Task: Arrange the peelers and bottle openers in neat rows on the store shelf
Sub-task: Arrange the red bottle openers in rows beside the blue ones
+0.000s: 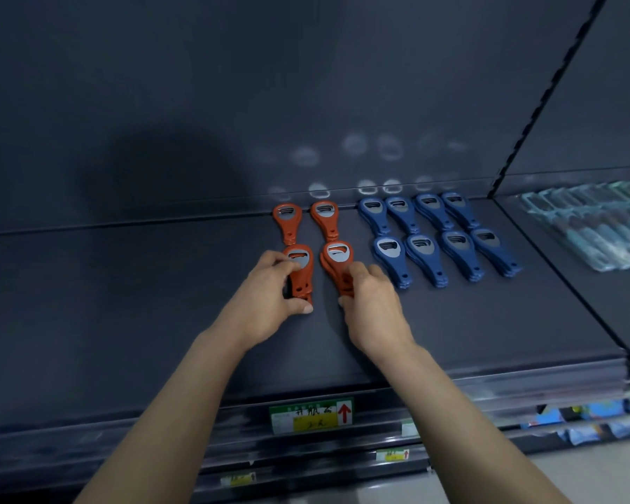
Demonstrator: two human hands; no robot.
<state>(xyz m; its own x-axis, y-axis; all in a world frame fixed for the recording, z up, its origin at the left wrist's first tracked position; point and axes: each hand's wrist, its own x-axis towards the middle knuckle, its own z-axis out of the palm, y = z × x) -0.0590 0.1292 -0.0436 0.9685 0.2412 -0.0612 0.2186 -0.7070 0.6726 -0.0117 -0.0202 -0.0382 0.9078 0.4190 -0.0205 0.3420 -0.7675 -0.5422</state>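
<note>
You face a dark store shelf with a green-and-yellow price label on its front edge. Far right of the label lie clear-wrapped teal packs, too blurred to name. Beyond the label and to its right, blue bottle openers sit in two rows of four stacks. Straight beyond the label, your left hand curls round the front-left orange opener stack, and your right hand curls round the front-right orange opener stack. Two more orange openers lie farther back.
</note>
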